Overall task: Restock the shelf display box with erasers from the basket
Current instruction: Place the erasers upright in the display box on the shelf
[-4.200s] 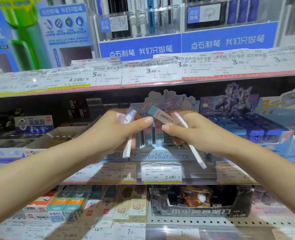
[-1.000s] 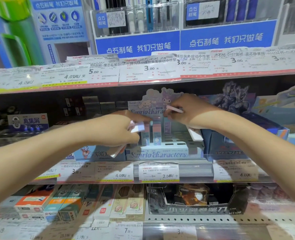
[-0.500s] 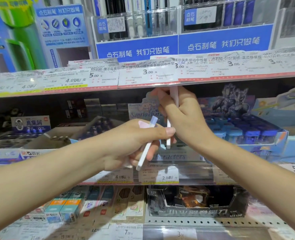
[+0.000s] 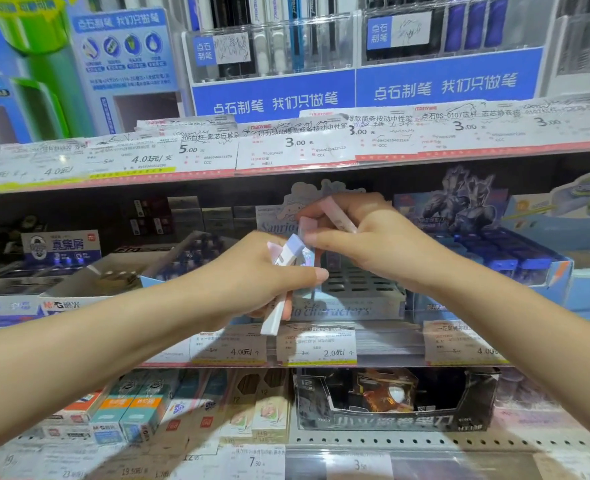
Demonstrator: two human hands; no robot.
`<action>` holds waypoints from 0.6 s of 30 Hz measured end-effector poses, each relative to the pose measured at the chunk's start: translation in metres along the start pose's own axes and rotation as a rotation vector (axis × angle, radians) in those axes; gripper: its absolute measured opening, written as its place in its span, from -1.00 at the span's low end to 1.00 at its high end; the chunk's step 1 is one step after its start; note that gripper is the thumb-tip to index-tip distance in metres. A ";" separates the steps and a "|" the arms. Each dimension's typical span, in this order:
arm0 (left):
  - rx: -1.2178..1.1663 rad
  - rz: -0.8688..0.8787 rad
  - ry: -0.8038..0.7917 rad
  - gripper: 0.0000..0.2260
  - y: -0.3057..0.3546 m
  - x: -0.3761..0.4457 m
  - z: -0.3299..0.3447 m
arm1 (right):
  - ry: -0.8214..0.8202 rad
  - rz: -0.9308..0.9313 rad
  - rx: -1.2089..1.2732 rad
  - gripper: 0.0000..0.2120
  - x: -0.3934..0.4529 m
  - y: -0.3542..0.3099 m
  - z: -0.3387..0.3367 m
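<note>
Two hands at display box | left hand grip clutches eraser sticks | right hand grip pinches pink eraser

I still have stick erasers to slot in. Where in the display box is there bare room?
The display box has empty grid slots under the right hand, bordered by the blue box on the right. The left side is crowded by the left hand and its erasers.

One head-worn wide-angle camera faces the store shelves straight on from close range, level with the middle shelf; both forearms enter from the lower corners and meet at frame centre.
</note>
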State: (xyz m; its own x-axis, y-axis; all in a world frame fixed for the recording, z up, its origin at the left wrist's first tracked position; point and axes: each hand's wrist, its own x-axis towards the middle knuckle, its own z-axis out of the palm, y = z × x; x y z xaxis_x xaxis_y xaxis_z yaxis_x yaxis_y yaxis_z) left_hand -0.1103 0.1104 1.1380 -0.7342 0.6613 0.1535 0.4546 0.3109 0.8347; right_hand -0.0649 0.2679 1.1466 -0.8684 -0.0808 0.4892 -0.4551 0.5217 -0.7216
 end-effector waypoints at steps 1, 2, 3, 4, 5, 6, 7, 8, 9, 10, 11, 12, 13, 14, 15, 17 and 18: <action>0.025 0.012 -0.003 -0.63 0.000 0.001 0.001 | 0.009 0.002 -0.037 -0.86 0.002 0.003 -0.001; 0.055 0.027 -0.007 -0.62 0.000 0.001 0.000 | 0.025 0.010 -0.053 -0.85 0.004 0.005 -0.002; 0.096 0.051 -0.002 -0.61 0.000 0.001 0.000 | 0.043 0.015 -0.058 -0.84 0.006 0.006 -0.004; 0.150 0.084 0.015 -0.62 0.000 0.002 -0.002 | 0.062 0.018 -0.067 -0.84 0.009 0.008 -0.007; 0.244 0.135 0.035 -0.66 -0.001 0.002 -0.004 | 0.081 0.020 -0.091 -0.83 0.011 0.010 -0.010; 0.358 0.192 0.070 -0.71 0.000 0.001 -0.006 | 0.094 0.023 -0.137 -0.83 0.014 0.013 -0.015; 0.474 0.236 0.108 -0.82 -0.001 0.002 -0.010 | 0.098 0.023 -0.192 -0.84 0.016 0.015 -0.018; 0.583 0.253 0.129 -0.91 0.000 0.002 -0.014 | 0.095 0.020 -0.246 -0.85 0.017 0.017 -0.022; 0.662 0.246 0.134 -0.80 0.000 0.003 -0.017 | 0.085 0.015 -0.288 -0.86 0.018 0.019 -0.024; 0.728 0.229 0.109 -0.66 0.001 0.003 -0.019 | 0.075 0.010 -0.326 -0.86 0.018 0.021 -0.026; 0.785 0.199 0.071 -0.54 0.000 0.004 -0.021 | 0.071 0.007 -0.367 -0.86 0.019 0.022 -0.027; 0.841 0.179 0.035 -0.46 -0.001 0.006 -0.022 | 0.073 0.006 -0.405 -0.85 0.020 0.024 -0.027; 0.878 0.156 0.003 -0.41 -0.001 0.007 -0.022 | 0.081 0.009 -0.431 -0.85 0.021 0.025 -0.027; 0.897 0.138 -0.013 -0.39 -0.004 0.009 -0.023 | 0.086 0.015 -0.438 -0.85 0.022 0.026 -0.027; 0.907 0.130 -0.029 -0.38 -0.006 0.010 -0.024 | 0.088 0.019 -0.433 -0.86 0.023 0.027 -0.026; 0.928 0.125 -0.056 -0.39 -0.010 0.011 -0.025 | 0.079 0.019 -0.445 -0.86 0.025 0.028 -0.025; 0.930 0.123 -0.068 -0.38 -0.011 0.011 -0.025 | 0.071 0.018 -0.461 -0.86 0.026 0.028 -0.024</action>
State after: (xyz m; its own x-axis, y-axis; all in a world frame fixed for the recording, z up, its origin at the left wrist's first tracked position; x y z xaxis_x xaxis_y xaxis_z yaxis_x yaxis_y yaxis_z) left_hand -0.1360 0.0974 1.1439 -0.6363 0.7553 0.1569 0.7691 0.6370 0.0526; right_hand -0.0952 0.3011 1.1509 -0.8526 -0.0185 0.5222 -0.2909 0.8470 -0.4449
